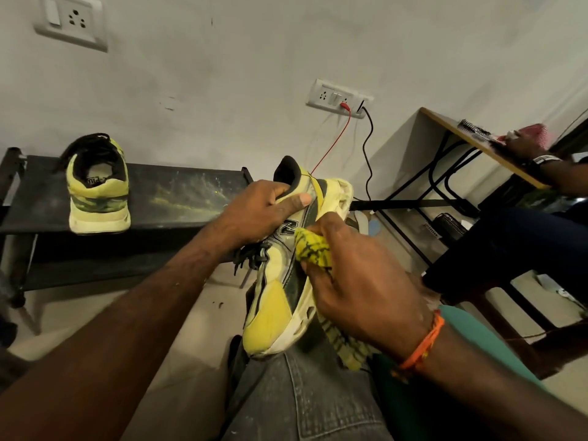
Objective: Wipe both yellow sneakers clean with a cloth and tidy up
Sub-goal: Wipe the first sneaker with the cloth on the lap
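One yellow sneaker [275, 300] with black panels and a whitish sole rests toe-down on my knee in grey jeans. My left hand [254, 214] grips it at the collar, thumb laid across the side. My right hand [359, 288] holds a bunched yellow cloth with black markings [313, 251] against the sneaker's side near the sole; the cloth's tail hangs below my palm. The second yellow sneaker [97, 186] stands heel toward me on a low black rack [178, 198] at the left.
The rack stands against a white wall with a socket panel [339, 97] and red and black cables. At the right, another person's arm [547, 167] rests on a small desk [477, 141], their leg beside a chair. A second socket [71, 22] is upper left.
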